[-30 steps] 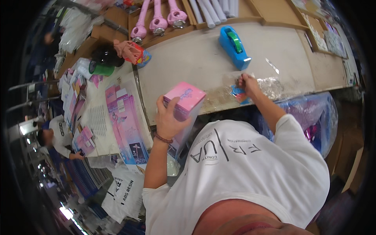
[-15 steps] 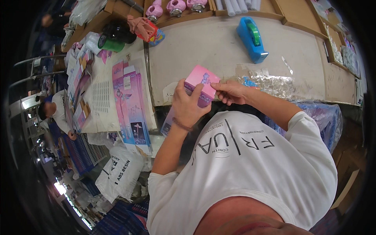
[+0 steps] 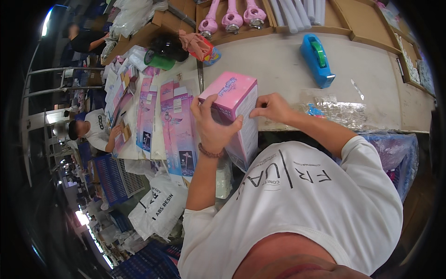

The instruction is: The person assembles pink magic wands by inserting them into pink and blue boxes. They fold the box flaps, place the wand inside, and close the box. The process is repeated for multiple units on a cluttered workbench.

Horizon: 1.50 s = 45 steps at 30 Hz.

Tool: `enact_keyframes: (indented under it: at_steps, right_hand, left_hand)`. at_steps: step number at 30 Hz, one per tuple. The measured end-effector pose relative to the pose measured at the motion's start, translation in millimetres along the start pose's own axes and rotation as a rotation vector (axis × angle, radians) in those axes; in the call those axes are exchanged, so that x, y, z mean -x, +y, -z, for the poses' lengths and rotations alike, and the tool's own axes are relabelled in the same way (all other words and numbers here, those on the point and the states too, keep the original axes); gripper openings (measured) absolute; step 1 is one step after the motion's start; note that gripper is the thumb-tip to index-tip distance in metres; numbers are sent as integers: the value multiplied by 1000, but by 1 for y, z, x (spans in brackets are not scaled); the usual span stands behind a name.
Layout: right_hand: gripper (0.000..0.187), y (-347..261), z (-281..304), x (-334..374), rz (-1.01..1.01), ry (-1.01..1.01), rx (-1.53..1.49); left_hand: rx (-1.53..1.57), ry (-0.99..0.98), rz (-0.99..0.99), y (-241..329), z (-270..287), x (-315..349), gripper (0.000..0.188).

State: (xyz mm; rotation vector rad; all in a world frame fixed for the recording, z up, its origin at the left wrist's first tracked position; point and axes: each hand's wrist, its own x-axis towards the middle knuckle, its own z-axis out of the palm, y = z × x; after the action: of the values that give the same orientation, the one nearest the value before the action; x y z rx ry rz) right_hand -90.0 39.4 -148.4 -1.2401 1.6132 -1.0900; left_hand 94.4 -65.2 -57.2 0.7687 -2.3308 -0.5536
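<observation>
My left hand (image 3: 214, 123) is wrapped round a tall pink carton (image 3: 246, 135), fingers over its far left edge and thumb on the near side. The carton is tilted, its closed pink top facing up and a pale printed side turned to the right. Beside that side is my right hand (image 3: 274, 109), its fingers curled in and the thumb tip against the carton's edge. Whatever these fingers may hold is hidden. A blue tape dispenser (image 3: 313, 63) with a green roll stands on the table beyond my right hand.
Flat printed cartons (image 3: 179, 125) lie on the table at the left, where a co-worker (image 3: 95, 130) in white works. At the back are pink toy wands (image 3: 232, 21) in a cardboard tray and white tubes (image 3: 290, 16). A white sack (image 3: 158, 204) hangs below left.
The carton has been turned, so its tall pale side now shows. My right hand has shifted from its top edge to that side. The whole view has swung left.
</observation>
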Motion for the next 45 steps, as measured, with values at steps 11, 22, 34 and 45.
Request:
enact_keyframes:
  at_steps: [11, 22, 34, 45]
  right_hand:
    - [73, -48, 22, -31, -191, -9, -658]
    - [66, -66, 44, 6, 162, -161, -1059]
    - [70, -80, 12, -56, 228, 619, -1232]
    - [91, -67, -25, -86, 319, -45, 32]
  left_hand:
    - [36, -165, -29, 1, 11, -12, 80]
    - [868, 456, -114, -36, 235, -129, 68]
    - [717, 148, 248, -126, -10, 17, 106]
    - [1042, -252, 89, -145, 41, -57, 96]
